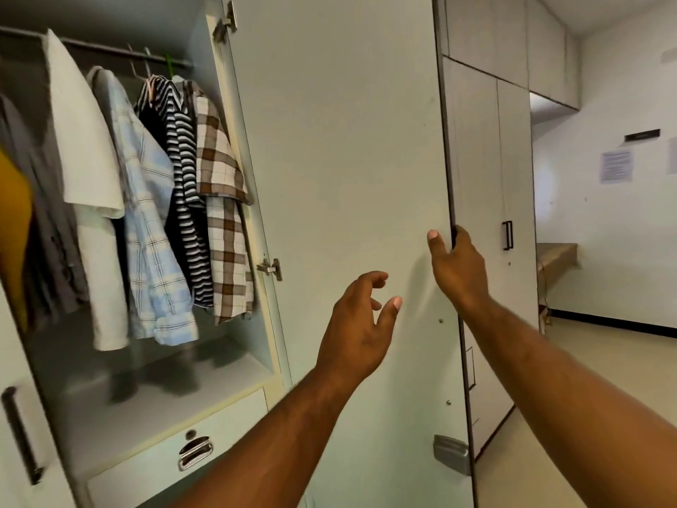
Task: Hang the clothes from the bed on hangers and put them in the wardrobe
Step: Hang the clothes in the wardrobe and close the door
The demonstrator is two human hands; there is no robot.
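Note:
The wardrobe stands open, its right door (348, 159) swung out toward me. On the rail (110, 49) hang several garments: a white shirt (84, 148), a light blue checked shirt (146, 214), a black-and-white striped top (183, 170) and a brown plaid shirt (223, 199). My right hand (458, 269) grips the free edge of the open door, thumb on the inner face. My left hand (361, 324) hovers in front of the door's inner face, fingers apart, holding nothing. The bed is out of view.
A drawer (176, 445) with a metal pull sits under the hanging space. The left door (22, 434) with a black handle is at the near left. More closed cupboard doors (505, 199) stand to the right, then open floor (604, 368) and a wall with notices.

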